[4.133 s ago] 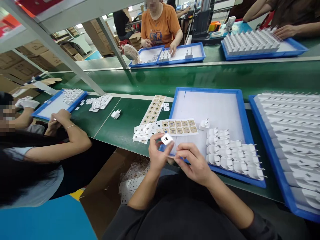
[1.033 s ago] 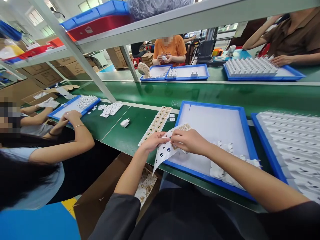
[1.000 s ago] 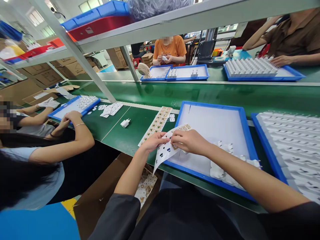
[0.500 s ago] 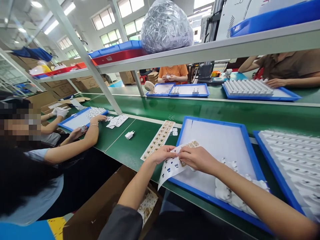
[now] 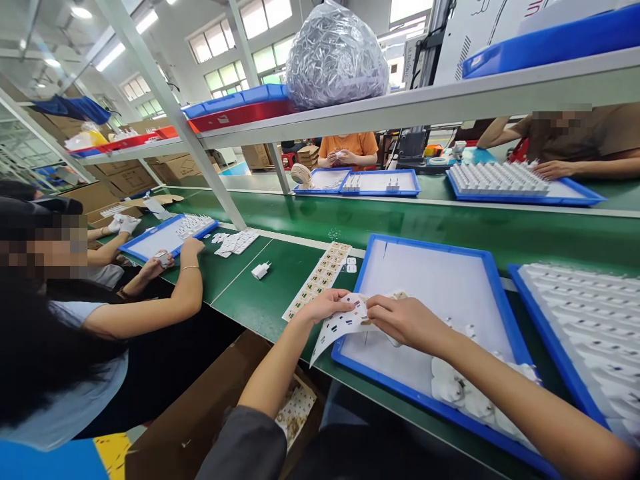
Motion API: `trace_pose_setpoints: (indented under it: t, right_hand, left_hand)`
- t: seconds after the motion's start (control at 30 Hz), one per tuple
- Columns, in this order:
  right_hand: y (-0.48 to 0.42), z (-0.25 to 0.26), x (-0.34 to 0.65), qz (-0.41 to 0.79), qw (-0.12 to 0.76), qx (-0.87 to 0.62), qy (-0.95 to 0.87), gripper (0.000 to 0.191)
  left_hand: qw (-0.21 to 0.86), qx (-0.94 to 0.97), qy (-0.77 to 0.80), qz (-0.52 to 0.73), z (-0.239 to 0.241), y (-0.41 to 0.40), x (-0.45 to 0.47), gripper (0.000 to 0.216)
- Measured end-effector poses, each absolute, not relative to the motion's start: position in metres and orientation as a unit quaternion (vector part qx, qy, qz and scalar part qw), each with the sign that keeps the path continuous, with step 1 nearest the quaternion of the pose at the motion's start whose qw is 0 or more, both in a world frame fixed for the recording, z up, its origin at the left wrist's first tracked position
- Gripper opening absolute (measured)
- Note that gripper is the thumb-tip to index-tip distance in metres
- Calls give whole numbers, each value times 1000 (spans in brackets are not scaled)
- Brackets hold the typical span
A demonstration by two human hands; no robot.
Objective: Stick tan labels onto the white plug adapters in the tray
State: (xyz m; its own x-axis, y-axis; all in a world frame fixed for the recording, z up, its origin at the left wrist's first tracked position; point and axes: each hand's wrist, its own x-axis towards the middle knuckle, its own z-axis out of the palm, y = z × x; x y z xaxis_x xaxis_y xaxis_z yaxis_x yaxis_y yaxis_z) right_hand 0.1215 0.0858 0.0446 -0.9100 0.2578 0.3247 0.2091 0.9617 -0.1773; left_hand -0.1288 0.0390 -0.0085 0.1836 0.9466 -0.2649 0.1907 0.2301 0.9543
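My left hand [image 5: 327,305] pinches the edge of a curved white sticker sheet [image 5: 336,329], which has small dark cut-out marks. The fingers of my right hand [image 5: 395,317] are pressed together on the same sheet, over its tan part; their tips are partly hidden. Under the right palm shows the edge of a white piece [image 5: 393,341], too covered to name. Both hands are above the near left part of a blue-rimmed tray [image 5: 425,241]. White plug chargers [image 5: 447,383] lie in that tray, under my right forearm.
A second sticker sheet [image 5: 320,277] lies left of the tray, near small white squares [image 5: 351,265]. One charger [image 5: 261,270] stands further left. Another full tray [image 5: 580,320] is at right. A co-worker's arm [image 5: 150,317] reaches in from the left. An overhead shelf [image 5: 400,100] crosses above.
My right fingers have moved slightly right, away from my left fingertips. The sheet's loose end has swung up and left. The co-worker's arm at left has drawn back from the white pieces.
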Motion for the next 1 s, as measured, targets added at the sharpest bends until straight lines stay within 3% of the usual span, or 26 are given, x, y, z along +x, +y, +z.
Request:
trace_pose_setpoints:
  t: [0.17,0.33,0.4,0.5,0.63,0.8,1.0]
  right_hand:
    - [65,62,154,148,207,-176,-951,20]
    - [24,77,175,231,251,-253,-905,15]
    - [10,75,175,270,309,-283,-867,14]
    - [-5,64,164,327,426,-342,-771,14]
    - [-15,42,137,432,526,-410,-607,22]
    - [-22,22,112,549,541,-404,-493,31]
    - [-23,7,104,564,551,-392,-474,27]
  left_hand:
    - [445,586,608,299,-12,47,-138,25]
    - [301,606,658,331,5,28,-123,49]
    - [261,630,635,362,15,7,-111,46]
    - [328,682,517,400,19,-29,-83,40]
    - [440,617,422,497,-10,-62,-38,65]
    - [382,507,443,633,-50,-69,-10,69]
    - [312,481,449,685,-42,-66,-14,65]
